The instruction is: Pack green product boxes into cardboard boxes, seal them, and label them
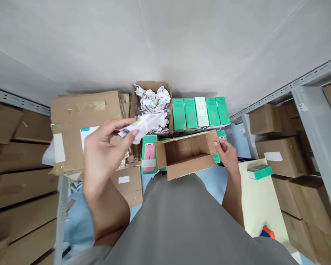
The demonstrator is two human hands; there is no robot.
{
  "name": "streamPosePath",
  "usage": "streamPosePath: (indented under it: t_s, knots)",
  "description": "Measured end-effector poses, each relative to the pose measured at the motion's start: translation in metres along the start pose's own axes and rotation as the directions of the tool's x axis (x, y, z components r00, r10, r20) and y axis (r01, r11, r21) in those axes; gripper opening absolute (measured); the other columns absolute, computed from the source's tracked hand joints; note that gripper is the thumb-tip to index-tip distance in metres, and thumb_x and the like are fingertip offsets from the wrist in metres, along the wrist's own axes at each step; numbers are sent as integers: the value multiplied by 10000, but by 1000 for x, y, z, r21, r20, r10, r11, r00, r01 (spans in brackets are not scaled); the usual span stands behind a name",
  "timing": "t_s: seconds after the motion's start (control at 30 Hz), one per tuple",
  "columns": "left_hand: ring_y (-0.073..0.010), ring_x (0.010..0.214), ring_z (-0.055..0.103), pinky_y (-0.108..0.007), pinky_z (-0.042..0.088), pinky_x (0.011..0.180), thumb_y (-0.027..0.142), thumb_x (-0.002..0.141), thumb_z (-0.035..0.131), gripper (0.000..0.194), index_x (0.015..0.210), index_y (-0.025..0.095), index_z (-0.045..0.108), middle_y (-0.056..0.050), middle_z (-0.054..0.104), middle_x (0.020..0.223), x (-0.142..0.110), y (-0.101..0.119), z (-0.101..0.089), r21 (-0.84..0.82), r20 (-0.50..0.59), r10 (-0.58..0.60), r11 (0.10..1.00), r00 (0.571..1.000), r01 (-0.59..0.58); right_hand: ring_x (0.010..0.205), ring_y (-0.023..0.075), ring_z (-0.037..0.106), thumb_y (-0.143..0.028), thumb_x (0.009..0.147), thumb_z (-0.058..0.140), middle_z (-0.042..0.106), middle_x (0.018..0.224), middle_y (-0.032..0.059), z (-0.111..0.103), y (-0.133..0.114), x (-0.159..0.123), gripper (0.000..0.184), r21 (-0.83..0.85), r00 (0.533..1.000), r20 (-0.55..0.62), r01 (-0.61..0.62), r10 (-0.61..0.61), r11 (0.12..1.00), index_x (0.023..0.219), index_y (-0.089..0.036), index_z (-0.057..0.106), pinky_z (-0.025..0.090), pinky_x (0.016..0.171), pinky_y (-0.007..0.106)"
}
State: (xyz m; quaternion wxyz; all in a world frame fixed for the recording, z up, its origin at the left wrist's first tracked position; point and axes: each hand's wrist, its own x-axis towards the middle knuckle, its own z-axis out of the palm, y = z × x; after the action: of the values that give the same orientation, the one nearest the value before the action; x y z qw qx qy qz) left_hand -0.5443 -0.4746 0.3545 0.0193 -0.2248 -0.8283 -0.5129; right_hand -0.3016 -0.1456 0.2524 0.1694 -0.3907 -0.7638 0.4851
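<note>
Open carton: the landmark, a small brown box (191,167) held tilted in front of the person's body, its open side and inner cardboard facing up.
Right hand: at the right end of the open carton (227,152), thumb at the rim and fingers pinching that end wall; the contact of the fingers on the outer side is partly hidden.
Left hand: left of the open carton and raised (106,147), thumb and fingers pressed together on a piece of white paper (145,127).
White paper: left of and beyond the open carton, creased and slightly blurred, its loose end reaching in front of the paper-filled box (150,85).
Paper handling: probably very light, soft and easily torn; a loose pinch at a folded edge should do.
Carton handling: likely light and fairly stiff, though thin walls may bow; best gripped at an end wall or a corner.
Paper-filled box: beyond and left of the open carton, heaped with crumpled paper (154,97).
Green boxes: a row (179,114) just beyond the open carton.
Pink-fronted box: just left of the open carton (149,154).
Cardboard stack: farther left of the open carton (71,136).
Pale bench: right of the open carton (260,202), bearing a lone green box (260,172).
</note>
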Motion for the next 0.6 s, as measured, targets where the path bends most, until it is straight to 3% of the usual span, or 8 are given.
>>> streamPosePath:
  t_s: [0.07, 0.13, 0.2, 0.27, 0.33, 0.43, 0.53, 0.6]
  knots:
    - [-234, 973, 787, -424, 676, 900, 375, 934, 896, 240, 1172, 352, 899, 7, 868, 1117, -17, 15, 9, -147, 97, -39, 988, 995, 54, 1088, 307, 773, -692, 950, 802, 820, 1166, 129, -2, -18, -9, 489, -78, 981, -155, 101, -112, 992, 1096, -225, 793, 640, 1010, 498]
    - [-249, 971, 800, -424, 697, 848, 402, 906, 923, 217, 1120, 366, 905, -3, 868, 1097, -29, 25, 24, -227, 202, -71, 967, 977, 117, 1251, 309, 752, -573, 1060, 742, 802, 1270, 131, -3, -43, -23, 345, -127, 929, -259, 239, -265, 963, 1165, -250, 803, 627, 1102, 512]
    - [-271, 956, 803, -431, 706, 803, 468, 891, 938, 225, 1080, 351, 905, -37, 860, 1067, -37, 31, 42, -271, 308, -101, 944, 946, 189, 1302, 298, 752, -504, 1099, 734, 806, 1315, 115, -1, -66, -37, 276, -57, 917, -110, 379, -383, 924, 1246, -281, 802, 656, 1071, 478]
    - [-286, 922, 794, -446, 706, 777, 563, 873, 949, 296, 1043, 326, 893, -72, 841, 1024, -44, 35, 61, -294, 401, -129, 919, 907, 261, 1379, 305, 736, -502, 1067, 799, 786, 1427, 110, 5, -80, -47, 345, 40, 893, 70, 443, -444, 896, 1350, -305, 782, 673, 1083, 464]
    - [-293, 898, 780, -463, 705, 785, 636, 853, 953, 367, 1010, 314, 872, -89, 817, 987, -51, 39, 77, -299, 456, -145, 904, 878, 305, 1346, 300, 760, -528, 1053, 822, 780, 1453, 108, 13, -83, -51, 462, 137, 883, 179, 414, -433, 900, 1449, -309, 731, 691, 1063, 447]
    - [-291, 889, 765, -460, 696, 796, 681, 836, 953, 420, 987, 304, 849, -91, 795, 967, -59, 43, 92, -289, 456, -153, 906, 877, 309, 1212, 267, 805, -566, 1122, 710, 806, 1381, 105, 19, -71, -50, 484, 236, 895, 254, 311, -367, 921, 1516, -290, 659, 699, 1016, 418]
    - [-293, 912, 766, -445, 692, 811, 677, 843, 941, 434, 1011, 289, 847, -90, 798, 984, -66, 42, 99, -250, 444, -165, 921, 881, 298, 1097, 238, 806, -595, 1167, 597, 832, 1210, 79, 14, -55, -44, 374, 215, 908, 262, 276, -328, 937, 1295, -270, 732, 682, 957, 376]
    - [-300, 957, 771, -443, 689, 846, 642, 884, 909, 398, 1057, 287, 857, -95, 813, 1041, -70, 37, 104, -214, 424, -164, 937, 891, 275, 1030, 229, 791, -607, 1147, 623, 826, 1112, 66, 7, -46, -40, 370, 165, 918, 244, 278, -312, 947, 1098, -262, 747, 666, 901, 358]
